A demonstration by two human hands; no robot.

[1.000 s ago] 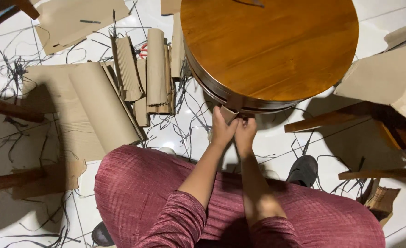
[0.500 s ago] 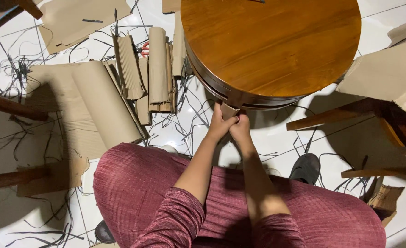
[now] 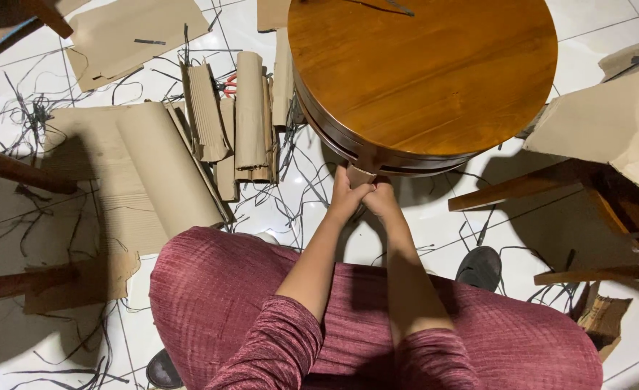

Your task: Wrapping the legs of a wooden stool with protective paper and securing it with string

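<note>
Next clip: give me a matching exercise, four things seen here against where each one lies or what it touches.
Things
1. left hand
2. round wooden table
3. corrugated cardboard rolls
4. dark shoe

Places
A. on the white floor, right of the arms
B. on the floor, left of the table
C. on the paper-wrapped leg, beside the right hand
D. top centre, above both hands

Pairs: 1-C, 2-D, 3-B, 4-A

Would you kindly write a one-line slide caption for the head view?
Left hand and right hand clasp a cardboard-wrapped leg beneath a round wooden table.
</note>
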